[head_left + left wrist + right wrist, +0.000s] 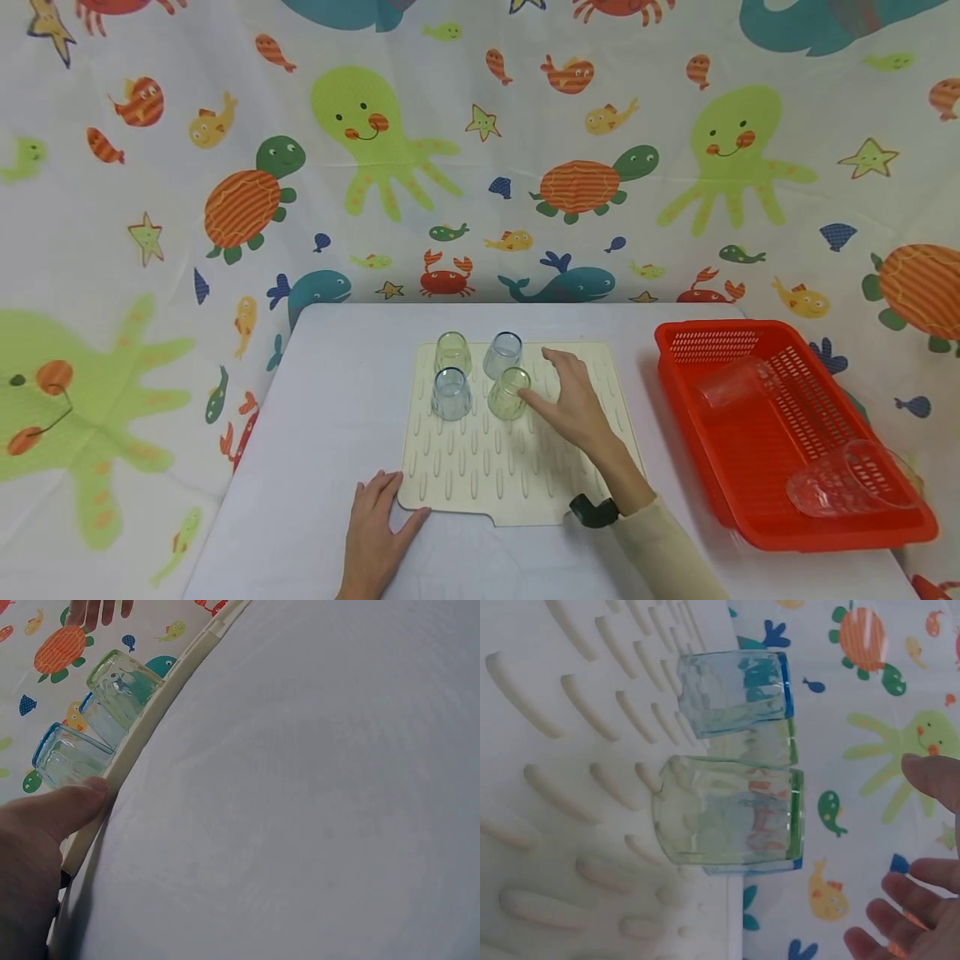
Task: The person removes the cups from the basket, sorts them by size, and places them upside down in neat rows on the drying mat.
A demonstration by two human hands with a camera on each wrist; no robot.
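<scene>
Several small glasses stand mouth up on a cream ridged draining board (465, 479). The front pair is a blue-rimmed glass (452, 400) on the left and a green-rimmed glass (508, 402) on the right. Behind them are another green-rimmed glass (453, 353) and another blue-rimmed glass (503, 357). My right hand (576, 404) hovers by the front green-rimmed glass, thumb and fingers spread; the right wrist view shows a gap between them. At the board's near left corner rests my left hand (375, 525), its thumb (79, 806) against the edge.
A red plastic basket (693, 442) with slotted sides stands to the right of the board. Two clear glasses lie on their sides in it, one farther back (738, 383) and one near the front (847, 485). A sea-animal curtain (480, 242) hangs behind the white table (337, 400).
</scene>
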